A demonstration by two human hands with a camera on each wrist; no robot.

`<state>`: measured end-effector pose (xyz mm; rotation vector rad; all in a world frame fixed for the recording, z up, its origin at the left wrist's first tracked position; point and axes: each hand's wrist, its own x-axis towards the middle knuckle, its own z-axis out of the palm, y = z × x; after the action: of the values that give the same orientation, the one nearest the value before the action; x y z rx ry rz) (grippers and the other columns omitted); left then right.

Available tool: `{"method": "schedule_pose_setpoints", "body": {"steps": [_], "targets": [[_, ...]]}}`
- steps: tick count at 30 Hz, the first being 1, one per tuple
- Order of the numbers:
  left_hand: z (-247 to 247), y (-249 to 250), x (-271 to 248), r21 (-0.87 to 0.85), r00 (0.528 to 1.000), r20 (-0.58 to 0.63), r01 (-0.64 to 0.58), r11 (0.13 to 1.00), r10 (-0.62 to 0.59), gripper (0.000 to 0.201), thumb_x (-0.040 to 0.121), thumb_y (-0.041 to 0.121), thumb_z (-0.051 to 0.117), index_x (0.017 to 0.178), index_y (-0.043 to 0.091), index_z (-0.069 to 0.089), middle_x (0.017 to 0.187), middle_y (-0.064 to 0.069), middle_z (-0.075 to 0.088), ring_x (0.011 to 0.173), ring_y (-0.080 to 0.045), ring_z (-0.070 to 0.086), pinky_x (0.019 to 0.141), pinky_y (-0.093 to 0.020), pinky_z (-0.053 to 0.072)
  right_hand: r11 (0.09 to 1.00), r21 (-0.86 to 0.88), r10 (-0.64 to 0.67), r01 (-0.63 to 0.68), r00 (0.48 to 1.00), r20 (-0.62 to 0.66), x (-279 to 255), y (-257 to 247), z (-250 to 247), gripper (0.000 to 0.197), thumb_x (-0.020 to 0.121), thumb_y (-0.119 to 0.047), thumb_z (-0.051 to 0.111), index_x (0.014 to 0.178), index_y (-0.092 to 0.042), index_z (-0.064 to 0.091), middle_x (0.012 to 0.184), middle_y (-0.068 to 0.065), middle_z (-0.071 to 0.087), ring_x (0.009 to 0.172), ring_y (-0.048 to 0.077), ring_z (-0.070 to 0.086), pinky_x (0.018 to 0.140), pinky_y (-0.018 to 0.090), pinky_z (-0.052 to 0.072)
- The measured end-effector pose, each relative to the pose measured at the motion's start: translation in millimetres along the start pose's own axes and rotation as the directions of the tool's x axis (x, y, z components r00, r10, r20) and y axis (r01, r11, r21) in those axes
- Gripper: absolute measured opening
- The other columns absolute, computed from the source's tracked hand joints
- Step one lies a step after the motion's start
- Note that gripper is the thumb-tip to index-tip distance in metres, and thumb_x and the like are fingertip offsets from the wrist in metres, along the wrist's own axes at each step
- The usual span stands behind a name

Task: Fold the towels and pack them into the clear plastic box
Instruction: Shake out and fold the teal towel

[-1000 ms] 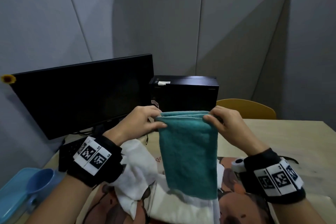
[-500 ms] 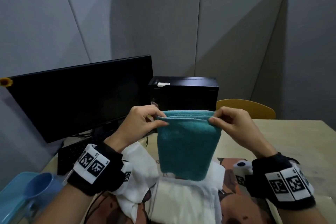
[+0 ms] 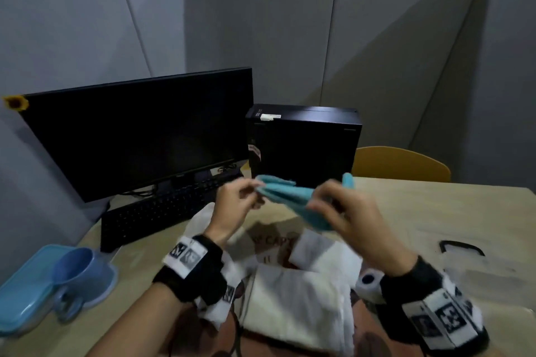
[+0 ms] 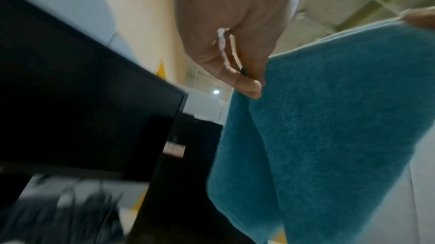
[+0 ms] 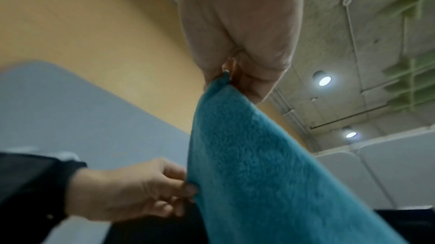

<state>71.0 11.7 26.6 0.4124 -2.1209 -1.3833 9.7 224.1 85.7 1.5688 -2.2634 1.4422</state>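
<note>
A folded teal towel [image 3: 293, 198] is held in the air above the table between both hands. My left hand [image 3: 240, 200] pinches its left corner; my right hand [image 3: 333, 206] grips the right side, with a bit of towel sticking up past the knuckles. In the left wrist view the teal towel [image 4: 329, 127] hangs from the fingers [image 4: 247, 84]. In the right wrist view the towel [image 5: 259, 164] drapes from the right hand's pinch [image 5: 226, 80], and the left hand [image 5: 132, 190] holds its lower edge. White towels [image 3: 295, 304] lie below on the table. A clear plastic box [image 3: 481, 272] sits at the right.
A black monitor [image 3: 136, 130], keyboard [image 3: 162, 211] and computer case [image 3: 307, 142] stand at the back. A blue lid with a blue cup [image 3: 72, 266] lies at the left. A yellow chair back [image 3: 403, 165] shows behind the table [image 3: 435, 206].
The towel hung upright from both hands; now it is tilted and bunched lower, nearer the table. The head view has dropped and shows more of the table.
</note>
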Motion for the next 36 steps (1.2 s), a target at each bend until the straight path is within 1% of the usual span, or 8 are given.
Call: {"method": "schedule_pose_setpoints", "body": {"steps": [5,9,15,20,24,29,34,36], "targets": [[0,-96,-61,-0.009,0.859,0.219,0.476,0.879,-0.462,0.024,0.087,-0.009,0.050,0.093,0.006,0.068,0.088,-0.008,0.072,0.082,-0.021,0.067,0.072,-0.023,0.057,0.975,-0.098,0.215,-0.198,0.745,0.631,-47,44,72,0.024,0.088,-0.033,0.060,0.092,-0.010,0.068,0.092,0.005,0.071,0.079,0.006,0.060,0.071,0.016,0.043],[7,-108,-84,-0.009,0.699,0.274,0.689,0.725,-0.661,0.021,0.096,0.014,0.047,0.091,0.011,0.067,0.053,0.004,0.062,0.044,-0.004,0.051,0.045,-0.016,0.040,0.905,-0.311,0.419,-0.291,0.741,0.525,-49,92,80,0.022,0.093,-0.025,0.053,0.099,-0.010,0.067,0.099,0.005,0.069,0.095,0.021,0.062,0.077,0.024,0.041],[17,-115,-79,0.473,0.856,0.146,0.380,0.795,-0.496,0.009,0.081,0.026,0.068,0.085,0.019,0.064,0.099,-0.008,0.056,0.097,-0.021,0.051,0.083,-0.027,0.038,0.850,-0.465,0.486,-0.248,0.711,0.508,-22,112,87,0.031,0.093,-0.019,0.051,0.122,-0.011,0.055,0.130,0.009,0.053,0.117,0.024,0.051,0.094,0.026,0.036],[23,-85,-84,0.337,0.973,0.159,0.105,0.936,-0.166,0.009,0.082,0.016,0.067,0.084,0.019,0.059,0.090,0.005,0.047,0.086,-0.001,0.044,0.080,-0.016,0.035,0.913,-0.387,0.377,-0.131,0.638,0.672,-6,99,115,0.058,0.084,-0.014,0.062,0.137,-0.015,0.040,0.149,0.007,0.029,0.136,0.025,0.029,0.112,0.035,0.025],[17,-75,-92,-0.012,0.960,0.136,0.249,0.968,-0.246,0.014,0.093,0.010,0.051,0.083,0.020,0.047,0.075,0.001,0.054,0.068,-0.005,0.052,0.064,-0.020,0.042,0.821,-0.564,0.518,-0.086,0.527,0.674,-2,105,109,0.041,0.078,-0.028,0.068,0.116,-0.018,0.058,0.124,0.007,0.059,0.119,0.026,0.051,0.106,0.045,0.032],[13,-83,-97,-0.334,0.852,0.069,0.510,0.793,-0.519,0.005,0.098,0.015,0.039,0.093,0.014,0.042,0.092,-0.013,0.060,0.076,-0.018,0.061,0.059,-0.025,0.051,0.603,-0.792,0.735,-0.094,0.453,0.505,-3,135,55,0.038,0.074,-0.041,0.070,0.106,-0.020,0.065,0.109,0.002,0.067,0.105,0.021,0.059,0.088,0.036,0.037],[27,-92,-114,-0.259,0.708,0.285,0.706,0.659,-0.646,0.041,0.090,0.006,0.056,0.124,0.003,0.032,0.117,-0.016,0.059,0.097,-0.022,0.063,0.073,-0.033,0.058,0.624,-0.388,0.778,-0.678,0.497,0.384,-14,168,29,0.026,0.082,-0.028,0.068,0.099,-0.014,0.055,0.102,0.008,0.059,0.086,0.017,0.056,0.062,0.021,0.042],[27,-92,-117,-0.229,0.690,0.331,0.721,0.654,-0.644,0.050,0.087,0.000,0.058,0.128,0.007,0.030,0.120,-0.016,0.058,0.103,-0.024,0.062,0.080,-0.039,0.056,0.496,-0.296,0.854,-0.816,0.397,0.336,-27,178,27,0.052,0.081,-0.037,0.068,0.119,-0.012,0.043,0.113,0.012,0.055,0.088,0.021,0.057,0.060,0.025,0.046]]}}
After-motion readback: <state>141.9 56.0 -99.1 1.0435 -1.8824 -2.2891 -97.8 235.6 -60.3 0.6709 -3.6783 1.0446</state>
